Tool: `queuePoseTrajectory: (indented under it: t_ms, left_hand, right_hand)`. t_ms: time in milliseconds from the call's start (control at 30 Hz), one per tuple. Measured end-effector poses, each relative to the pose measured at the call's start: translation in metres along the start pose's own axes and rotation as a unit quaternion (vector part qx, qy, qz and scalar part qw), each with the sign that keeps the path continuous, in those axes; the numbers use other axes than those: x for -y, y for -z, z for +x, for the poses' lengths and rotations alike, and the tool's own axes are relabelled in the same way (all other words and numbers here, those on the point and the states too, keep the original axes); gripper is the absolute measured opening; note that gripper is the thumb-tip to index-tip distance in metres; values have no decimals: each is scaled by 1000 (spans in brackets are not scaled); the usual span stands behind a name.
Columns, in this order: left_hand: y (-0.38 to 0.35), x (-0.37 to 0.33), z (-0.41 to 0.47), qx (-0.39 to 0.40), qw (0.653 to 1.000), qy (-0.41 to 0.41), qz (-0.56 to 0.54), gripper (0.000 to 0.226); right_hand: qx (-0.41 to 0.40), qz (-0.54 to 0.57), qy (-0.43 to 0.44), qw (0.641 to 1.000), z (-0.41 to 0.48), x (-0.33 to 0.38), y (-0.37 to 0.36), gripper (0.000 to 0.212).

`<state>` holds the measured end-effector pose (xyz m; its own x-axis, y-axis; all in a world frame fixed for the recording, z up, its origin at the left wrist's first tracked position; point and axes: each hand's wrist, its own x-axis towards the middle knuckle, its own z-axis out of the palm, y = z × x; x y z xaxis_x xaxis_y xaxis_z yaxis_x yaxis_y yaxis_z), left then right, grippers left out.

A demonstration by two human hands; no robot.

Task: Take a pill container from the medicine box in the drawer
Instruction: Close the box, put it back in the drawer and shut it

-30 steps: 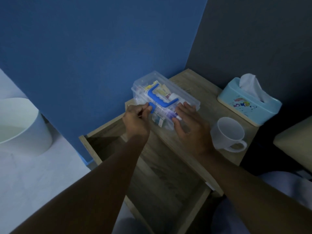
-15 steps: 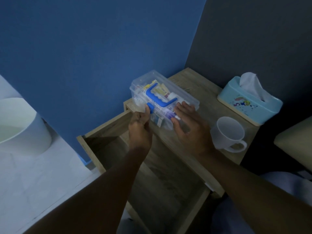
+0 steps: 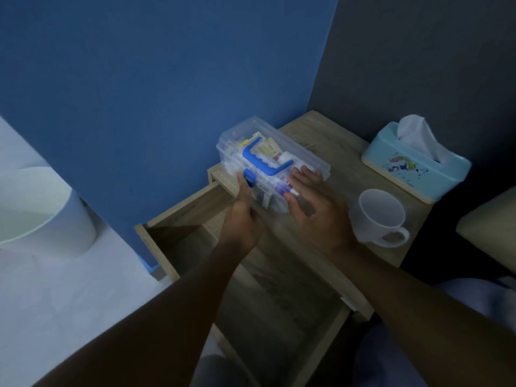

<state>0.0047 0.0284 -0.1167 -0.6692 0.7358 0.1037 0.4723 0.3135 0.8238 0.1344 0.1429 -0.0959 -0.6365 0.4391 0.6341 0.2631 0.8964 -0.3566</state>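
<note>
A pale bin is standing on the floor at the far left, clear of the work. Next to it the drawer is hanging pulled out from the nightstand, and nothing can be made out inside it in this dim light.

The medicine box is already out of the drawer and is sitting on the nightstand top at its left edge, close to the back corner by the blue wall. Its clear lid appears to be down, so the box is still to be opened and a pill container is still to be lifted out. That puts the task at roughly its midpoint, by my judgement.

The left hand is reaching to the box's front side, with its fingertips bearing on the blue latch; it seems to be working the catch. The blue handle is lying across the lid. The right hand is resting flat with fingers spread over the box's right end, steadying it rather than pinching anything.

Through the plastic, packets and a white bottle-like shape are showing, but which one is the pill container I cannot tell.

A white mug is standing near the front right edge, and a tissue box is sitting at the right rear. Cartoon figures are decorating its side; no writing anywhere is legible.
</note>
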Motion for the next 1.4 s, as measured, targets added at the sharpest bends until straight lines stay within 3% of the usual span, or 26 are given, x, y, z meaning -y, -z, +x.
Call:
queuePoseTrajectory:
  t_ms: [100,167,267,533,733,1000,1133,1400]
  left_hand:
    - [19,3,11,28,999,18,-23,82]
    - [37,-1,19,3,999,42,-34,72]
    - [63,-7,30,-53,998,0,25,54]
    - [90,-36,77,1,993,-47,106,47]
    - [79,-32,118,39,988,-22,146,46]
    - [66,-2,138,15,995,59,75,56]
    - [72,-3,138,16,997,72,32,51]
    - [96,-14,109,-1,998,61,22,36]
  right_hand:
    - [32,9,-23,999,3,6,7,35]
    - [67,13,-41,997,8,11,14,35]
    - [125,12,-72,989,16,18,23,40]
    - [109,-15,-248,963,19,36,9,73]
    - [86,-28,-310,947,17,41,-12,69]
    - [27,12,-300,954,4,42,-33,91]
    - [6,39,-284,958,2,40,-36,86]
    - [35,97,-316,943,-7,58,-11,82]
